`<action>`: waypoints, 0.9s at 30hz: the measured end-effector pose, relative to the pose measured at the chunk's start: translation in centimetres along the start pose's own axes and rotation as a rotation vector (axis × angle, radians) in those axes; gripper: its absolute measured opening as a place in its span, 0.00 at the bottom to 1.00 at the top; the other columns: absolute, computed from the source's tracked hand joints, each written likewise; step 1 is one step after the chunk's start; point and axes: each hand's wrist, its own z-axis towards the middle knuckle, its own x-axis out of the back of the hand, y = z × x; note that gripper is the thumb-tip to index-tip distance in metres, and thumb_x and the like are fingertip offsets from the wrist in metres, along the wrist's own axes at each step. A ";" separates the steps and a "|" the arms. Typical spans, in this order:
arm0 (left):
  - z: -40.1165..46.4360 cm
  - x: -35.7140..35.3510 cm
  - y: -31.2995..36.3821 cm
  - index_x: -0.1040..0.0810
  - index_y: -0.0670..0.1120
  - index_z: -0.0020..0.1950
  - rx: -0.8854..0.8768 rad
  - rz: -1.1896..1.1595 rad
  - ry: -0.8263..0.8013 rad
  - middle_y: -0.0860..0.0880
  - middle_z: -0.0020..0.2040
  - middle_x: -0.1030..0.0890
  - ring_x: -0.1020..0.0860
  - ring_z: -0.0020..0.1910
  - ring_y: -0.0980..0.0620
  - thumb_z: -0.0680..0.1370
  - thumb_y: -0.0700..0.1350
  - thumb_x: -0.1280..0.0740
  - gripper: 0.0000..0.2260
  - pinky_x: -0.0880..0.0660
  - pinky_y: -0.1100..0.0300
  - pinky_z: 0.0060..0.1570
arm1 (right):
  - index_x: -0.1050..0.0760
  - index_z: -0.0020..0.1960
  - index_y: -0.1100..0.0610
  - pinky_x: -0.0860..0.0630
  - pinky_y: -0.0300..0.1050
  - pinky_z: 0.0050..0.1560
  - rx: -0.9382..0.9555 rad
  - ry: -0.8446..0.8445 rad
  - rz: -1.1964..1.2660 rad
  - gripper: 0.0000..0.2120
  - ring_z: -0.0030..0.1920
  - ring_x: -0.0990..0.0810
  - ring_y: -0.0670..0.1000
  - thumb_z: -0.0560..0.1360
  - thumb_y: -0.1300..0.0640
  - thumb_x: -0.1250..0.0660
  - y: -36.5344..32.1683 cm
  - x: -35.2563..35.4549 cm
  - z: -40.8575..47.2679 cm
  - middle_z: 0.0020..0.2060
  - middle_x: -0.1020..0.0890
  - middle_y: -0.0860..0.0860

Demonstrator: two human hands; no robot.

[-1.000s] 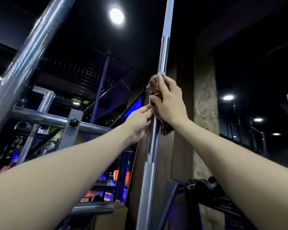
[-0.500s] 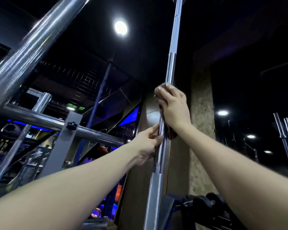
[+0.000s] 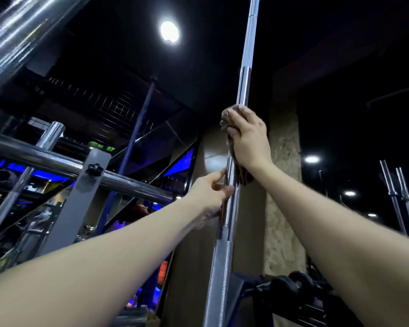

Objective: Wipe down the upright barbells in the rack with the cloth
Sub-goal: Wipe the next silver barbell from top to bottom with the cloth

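Observation:
A chrome barbell stands upright in the middle of the head view and runs up out of the top of the frame. My right hand grips a brown cloth wrapped around the bar, with a fold of cloth showing above my fingers and more hanging below my wrist. Just under it, my left hand holds the bar between thumb and fingers. A knurled stretch of the bar shows below both hands.
A thick chrome bar slants across the top left. A horizontal chrome rail with a grey bracket and black knob crosses the left side. More upright bars stand at far right. A stone-faced pillar is behind the barbell.
The camera has tilted upward, so more of the bar's top shows. My left hand has slipped down the bar, away from my right hand and the cloth.

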 end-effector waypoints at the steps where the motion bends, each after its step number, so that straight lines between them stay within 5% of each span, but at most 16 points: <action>1: -0.1 0.0 0.0 0.33 0.52 0.72 -0.011 0.011 -0.002 0.47 0.44 0.26 0.28 0.30 0.58 0.80 0.36 0.38 0.22 0.31 0.69 0.23 | 0.30 0.70 0.53 0.49 0.35 0.69 0.028 0.003 -0.002 0.19 0.72 0.41 0.55 0.80 0.59 0.40 0.0 -0.1 -1.5 0.73 0.35 0.51; 5: -0.3 -0.2 0.0 0.32 0.50 0.72 -0.038 0.010 -0.019 0.45 0.44 0.26 0.28 0.32 0.56 0.80 0.35 0.40 0.21 0.30 0.69 0.24 | 0.31 0.71 0.52 0.52 0.28 0.66 0.081 -0.044 0.032 0.19 0.72 0.43 0.51 0.80 0.60 0.40 0.1 0.6 -5.9 0.73 0.36 0.48; 10: -0.1 -0.1 -0.2 0.33 0.50 0.72 -0.040 0.046 0.014 0.49 0.41 0.26 0.30 0.22 0.62 0.80 0.36 0.38 0.22 0.32 0.69 0.22 | 0.27 0.68 0.57 0.40 0.39 0.68 -0.006 -0.008 0.084 0.17 0.69 0.35 0.55 0.79 0.61 0.38 0.4 0.2 1.1 0.69 0.32 0.52; 15: 0.0 0.1 -0.1 0.33 0.49 0.72 -0.046 0.017 0.008 0.50 0.39 0.25 0.30 0.20 0.63 0.80 0.35 0.39 0.22 0.33 0.70 0.21 | 0.30 0.70 0.55 0.39 0.41 0.69 -0.038 0.022 0.127 0.19 0.70 0.35 0.56 0.79 0.60 0.39 0.4 -0.4 -0.8 0.72 0.35 0.52; 21: -0.3 0.1 0.0 0.32 0.53 0.72 -0.064 0.066 0.019 0.51 0.35 0.28 0.33 0.20 0.63 0.80 0.36 0.38 0.22 0.35 0.70 0.21 | 0.28 0.69 0.52 0.43 0.31 0.60 -0.003 -0.007 0.065 0.19 0.64 0.33 0.55 0.78 0.58 0.35 0.3 0.4 -4.0 0.67 0.32 0.52; 27: 0.1 0.1 -0.6 0.32 0.52 0.72 -0.077 0.140 0.073 0.50 0.38 0.28 0.34 0.28 0.57 0.79 0.38 0.36 0.22 0.35 0.70 0.22 | 0.32 0.71 0.49 0.32 0.42 0.61 -0.156 0.017 0.062 0.22 0.62 0.30 0.55 0.78 0.52 0.36 0.8 -0.3 1.5 0.62 0.34 0.53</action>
